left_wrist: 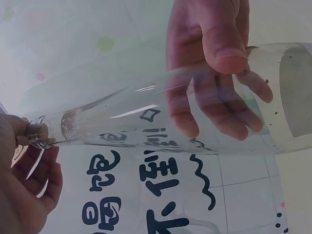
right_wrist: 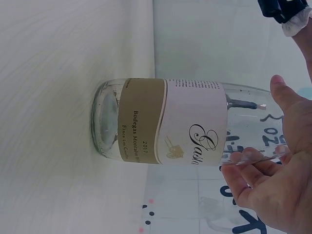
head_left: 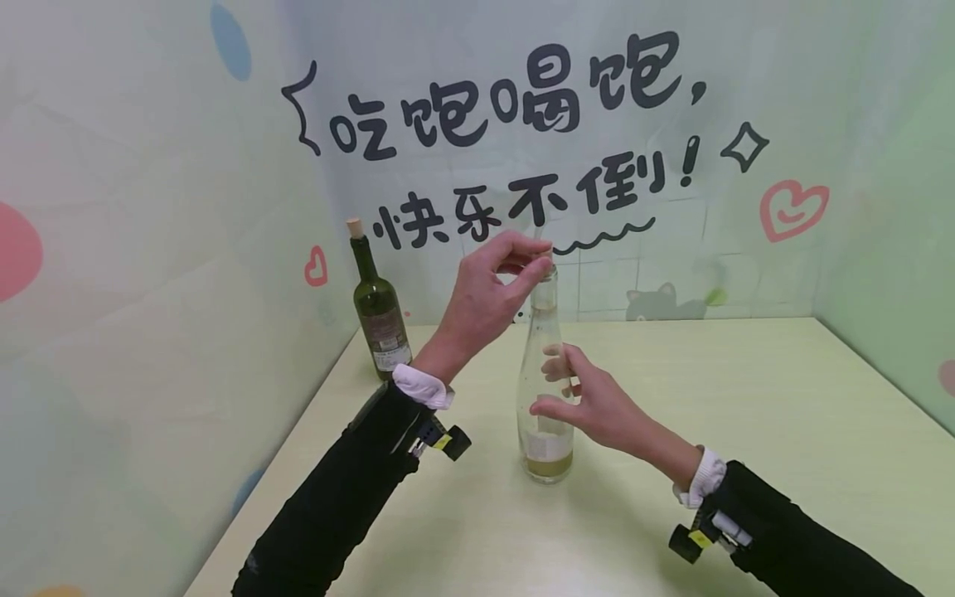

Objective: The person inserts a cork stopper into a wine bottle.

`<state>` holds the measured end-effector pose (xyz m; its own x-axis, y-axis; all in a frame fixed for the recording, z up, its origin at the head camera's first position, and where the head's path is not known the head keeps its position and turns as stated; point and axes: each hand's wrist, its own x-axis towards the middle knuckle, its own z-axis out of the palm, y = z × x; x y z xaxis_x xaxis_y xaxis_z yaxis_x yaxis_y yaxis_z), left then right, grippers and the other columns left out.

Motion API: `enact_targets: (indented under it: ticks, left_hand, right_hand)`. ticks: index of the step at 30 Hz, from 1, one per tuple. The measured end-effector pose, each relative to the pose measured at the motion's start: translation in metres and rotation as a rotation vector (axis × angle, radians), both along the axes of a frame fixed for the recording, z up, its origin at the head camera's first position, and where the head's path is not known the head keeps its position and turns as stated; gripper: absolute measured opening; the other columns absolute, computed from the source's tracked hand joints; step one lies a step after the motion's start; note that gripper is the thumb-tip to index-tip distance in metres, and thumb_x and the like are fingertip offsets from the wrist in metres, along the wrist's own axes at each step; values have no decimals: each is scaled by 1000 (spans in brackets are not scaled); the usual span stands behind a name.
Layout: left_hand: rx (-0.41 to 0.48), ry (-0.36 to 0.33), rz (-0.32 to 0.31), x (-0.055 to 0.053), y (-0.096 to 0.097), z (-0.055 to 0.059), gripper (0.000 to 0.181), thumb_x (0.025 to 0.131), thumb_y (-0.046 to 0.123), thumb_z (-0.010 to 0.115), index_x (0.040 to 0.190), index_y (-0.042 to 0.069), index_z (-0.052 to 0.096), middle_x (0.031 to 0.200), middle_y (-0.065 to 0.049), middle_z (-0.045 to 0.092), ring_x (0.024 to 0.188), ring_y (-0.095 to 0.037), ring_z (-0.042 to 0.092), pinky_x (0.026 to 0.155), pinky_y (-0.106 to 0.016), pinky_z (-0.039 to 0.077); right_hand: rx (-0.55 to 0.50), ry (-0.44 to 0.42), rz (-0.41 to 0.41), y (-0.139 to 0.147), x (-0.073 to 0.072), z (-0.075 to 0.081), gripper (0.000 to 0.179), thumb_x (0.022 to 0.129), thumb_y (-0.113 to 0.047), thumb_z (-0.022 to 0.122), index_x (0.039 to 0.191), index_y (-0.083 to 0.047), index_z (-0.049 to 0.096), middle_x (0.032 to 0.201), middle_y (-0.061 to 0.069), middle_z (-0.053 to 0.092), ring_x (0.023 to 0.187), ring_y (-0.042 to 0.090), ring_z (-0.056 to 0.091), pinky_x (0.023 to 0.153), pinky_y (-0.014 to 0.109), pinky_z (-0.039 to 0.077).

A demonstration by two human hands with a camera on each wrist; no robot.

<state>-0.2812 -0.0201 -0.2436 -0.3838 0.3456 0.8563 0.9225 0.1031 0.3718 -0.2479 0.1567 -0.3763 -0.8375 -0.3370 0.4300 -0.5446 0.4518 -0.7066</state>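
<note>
A clear glass bottle (head_left: 543, 356) stands upright on the table, with a label (right_wrist: 170, 122) reading 2017 on its lower part. My left hand (head_left: 492, 286) is at the bottle's mouth (left_wrist: 41, 131) and pinches a cork (head_left: 547, 254) there. How deep the cork sits is hard to tell, as fingers cover part of it. Lower down, my right hand (head_left: 597, 406) is curved round the bottle's body. Its thumb (left_wrist: 226, 53) lies on one side and its fingers (left_wrist: 219, 105) on the other, some of them showing through the glass.
A green wine bottle (head_left: 379, 319) with a cork (head_left: 355, 228) in its neck stands at the table's back left edge. The pale table (head_left: 716, 381) meets a printed backdrop (head_left: 448, 50) with large black characters. Side panels stand to the left and right.
</note>
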Motion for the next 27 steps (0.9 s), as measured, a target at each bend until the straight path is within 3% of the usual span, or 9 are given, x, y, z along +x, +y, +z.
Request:
enact_targets:
  ticks: [9, 19, 27]
  left_hand:
    - [5, -14, 0, 3, 2, 0, 19, 90, 3, 62, 108, -4, 63, 97, -12, 66, 85, -21, 64, 82, -31, 51]
    - [-30, -22, -1, 0, 0, 2, 21, 93, 16, 61, 110, 4, 64, 97, -1, 67, 86, -10, 63, 83, -27, 50]
    - [-8, -12, -8, 4, 3, 3, 19, 93, 13, 60, 108, 0, 63, 94, -3, 65, 84, -11, 61, 81, -27, 51]
  right_hand:
    - [6, -6, 6, 0, 1, 1, 74, 78, -49, 73, 136, -18, 40, 120, 0, 59, 112, 18, 56, 88, 39, 48]
    - [5, 2, 9, 1, 0, 2, 74, 77, -50, 73, 136, -18, 40, 121, 3, 59, 112, 18, 57, 88, 38, 48]
    - [10, -5, 10, 1, 0, 1, 75, 77, -51, 72, 137, -19, 40, 120, -1, 58, 112, 17, 56, 88, 39, 48]
